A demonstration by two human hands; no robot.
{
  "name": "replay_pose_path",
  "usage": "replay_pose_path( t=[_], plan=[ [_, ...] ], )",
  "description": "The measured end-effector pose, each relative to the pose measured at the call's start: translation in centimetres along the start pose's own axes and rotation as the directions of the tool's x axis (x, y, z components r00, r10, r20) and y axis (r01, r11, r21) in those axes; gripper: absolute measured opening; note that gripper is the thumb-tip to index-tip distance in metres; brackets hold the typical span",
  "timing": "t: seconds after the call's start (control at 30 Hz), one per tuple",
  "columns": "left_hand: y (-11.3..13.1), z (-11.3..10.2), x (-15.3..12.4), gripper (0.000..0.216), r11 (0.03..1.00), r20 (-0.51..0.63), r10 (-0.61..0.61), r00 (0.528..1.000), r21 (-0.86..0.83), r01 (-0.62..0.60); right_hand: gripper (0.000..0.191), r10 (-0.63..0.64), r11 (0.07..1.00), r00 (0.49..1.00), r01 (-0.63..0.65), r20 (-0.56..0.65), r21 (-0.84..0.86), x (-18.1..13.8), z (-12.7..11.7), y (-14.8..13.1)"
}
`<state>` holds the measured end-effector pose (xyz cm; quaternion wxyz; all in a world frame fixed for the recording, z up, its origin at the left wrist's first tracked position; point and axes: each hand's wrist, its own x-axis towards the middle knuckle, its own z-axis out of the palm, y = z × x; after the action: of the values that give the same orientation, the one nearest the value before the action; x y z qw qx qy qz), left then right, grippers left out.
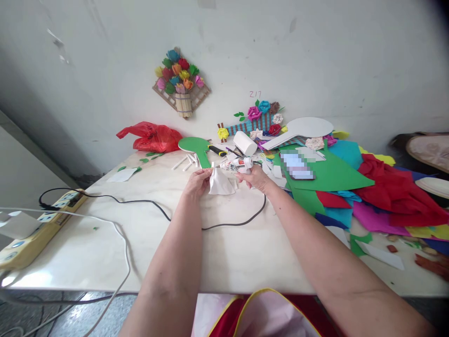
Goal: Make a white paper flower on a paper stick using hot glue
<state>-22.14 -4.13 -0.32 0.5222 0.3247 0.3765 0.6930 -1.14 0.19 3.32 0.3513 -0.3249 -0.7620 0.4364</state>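
My left hand (199,181) pinches the upper left edge of a folded white paper piece (221,182), which flares out toward its bottom. In my right hand (255,179) is a white glue gun (246,163), its nozzle pointing left toward the top of the paper. Whether the nozzle touches the paper I cannot tell. A black cord (242,224) loops from the glue gun across the table to the left. Just behind my hands lie a green paddle-shaped cutout (195,145), a black and yellow utility knife (217,150) and several white paper rolls (187,161).
A yellow power strip (58,220) with cords lies at the left. A red plastic bag (154,138) rests against the wall. To the right are a phone (297,164), green sheets (336,171) and crumpled red paper (396,187). A white roll (244,143) stands behind the glue gun.
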Motion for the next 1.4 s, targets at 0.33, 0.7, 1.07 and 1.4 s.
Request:
replay_pose_path(
  t=[0.33,0.7,1.07,1.4],
  plan=[
    [0.0,0.1,-0.1,0.018,1.000,-0.003,-0.004,1.000,-0.002,0.004,0.032,0.040,0.997,0.999,-0.040,0.005,-0.066,-0.2,0.2,-0.5],
    [-0.1,-0.2,0.0,0.019,0.999,0.063,-0.034,0.997,0.030,0.033,0.030,0.026,0.996,0.996,-0.033,-0.085,-0.080,0.2,0.4,0.1],
    [0.1,-0.1,-0.1,0.016,1.000,0.030,-0.023,0.999,0.020,0.022,0.030,-0.030,0.999,0.998,0.028,-0.053,-0.030,0.2,0.2,0.4],
    [0.1,-0.1,-0.1,0.017,1.000,-0.002,0.003,1.000,0.019,-0.003,0.034,0.012,0.988,0.999,-0.018,-0.042,-0.151,0.5,0.4,0.6]
  ],
)
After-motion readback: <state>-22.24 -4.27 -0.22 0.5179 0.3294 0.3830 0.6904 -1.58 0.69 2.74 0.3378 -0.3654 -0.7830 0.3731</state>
